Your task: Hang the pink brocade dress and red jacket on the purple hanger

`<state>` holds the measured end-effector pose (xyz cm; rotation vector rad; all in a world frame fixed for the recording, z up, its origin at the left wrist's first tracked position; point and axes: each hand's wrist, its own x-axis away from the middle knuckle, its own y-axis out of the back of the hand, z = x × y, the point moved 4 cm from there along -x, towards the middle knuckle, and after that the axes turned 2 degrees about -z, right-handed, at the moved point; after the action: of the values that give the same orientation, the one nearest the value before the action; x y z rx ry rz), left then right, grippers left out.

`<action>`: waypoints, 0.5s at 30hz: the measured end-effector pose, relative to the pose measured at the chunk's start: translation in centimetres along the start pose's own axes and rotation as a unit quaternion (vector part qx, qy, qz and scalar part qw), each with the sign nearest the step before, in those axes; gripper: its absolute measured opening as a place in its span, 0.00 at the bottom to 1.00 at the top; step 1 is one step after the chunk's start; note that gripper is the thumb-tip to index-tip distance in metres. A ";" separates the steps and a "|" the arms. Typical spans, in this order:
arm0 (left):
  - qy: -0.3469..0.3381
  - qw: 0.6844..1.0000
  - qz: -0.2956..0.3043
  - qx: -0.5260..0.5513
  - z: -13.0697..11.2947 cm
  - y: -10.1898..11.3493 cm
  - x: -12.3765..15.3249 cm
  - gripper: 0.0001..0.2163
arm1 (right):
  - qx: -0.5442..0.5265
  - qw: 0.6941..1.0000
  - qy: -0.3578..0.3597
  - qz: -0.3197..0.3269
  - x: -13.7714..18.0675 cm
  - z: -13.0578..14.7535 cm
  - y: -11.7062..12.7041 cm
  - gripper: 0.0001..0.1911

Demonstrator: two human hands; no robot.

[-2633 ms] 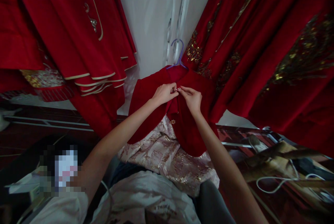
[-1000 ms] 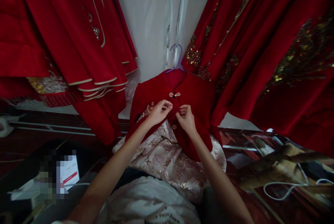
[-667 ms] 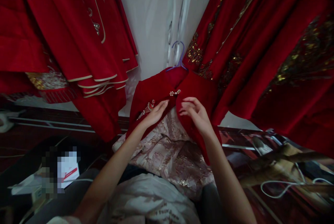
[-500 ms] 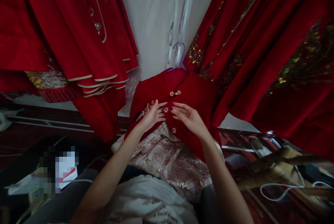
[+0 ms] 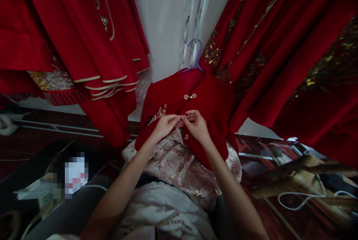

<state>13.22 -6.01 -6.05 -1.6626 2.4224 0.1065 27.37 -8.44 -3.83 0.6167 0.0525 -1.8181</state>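
Red jacket (image 5: 216, 107), one, on purple hanger (image 5: 198, 61), I judge to keep it in shape; left hand (image 5: 167, 125) and right hand (image 5: 197, 125), pinching its front, close together, seemingly for control.

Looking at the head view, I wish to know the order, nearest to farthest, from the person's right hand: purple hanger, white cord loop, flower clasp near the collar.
From the right hand:
1. Flower clasp, just above it on the red jacket.
2. Purple hanger, higher, at the collar.
3. White cord loop, far lower right.
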 end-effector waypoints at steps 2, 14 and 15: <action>-0.030 0.998 -0.016 -0.059 -0.4 0.3 0.0 0.16 | -0.025 1.000 -0.013 -0.006 -0.1 -0.2 0.1 0.17; -0.118 0.923 -0.235 -0.281 0.8 6.7 -2.2 0.17 | -0.028 0.996 -0.020 0.077 -0.6 -0.9 0.7 0.16; -0.122 0.922 -0.241 -0.278 1.1 6.7 -2.2 0.17 | -0.020 0.995 -0.022 0.096 -0.5 -1.1 0.6 0.15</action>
<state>7.92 -1.41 -7.05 -2.2603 1.8253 0.9338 28.42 -7.82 -4.41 0.5346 -0.0009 -1.6401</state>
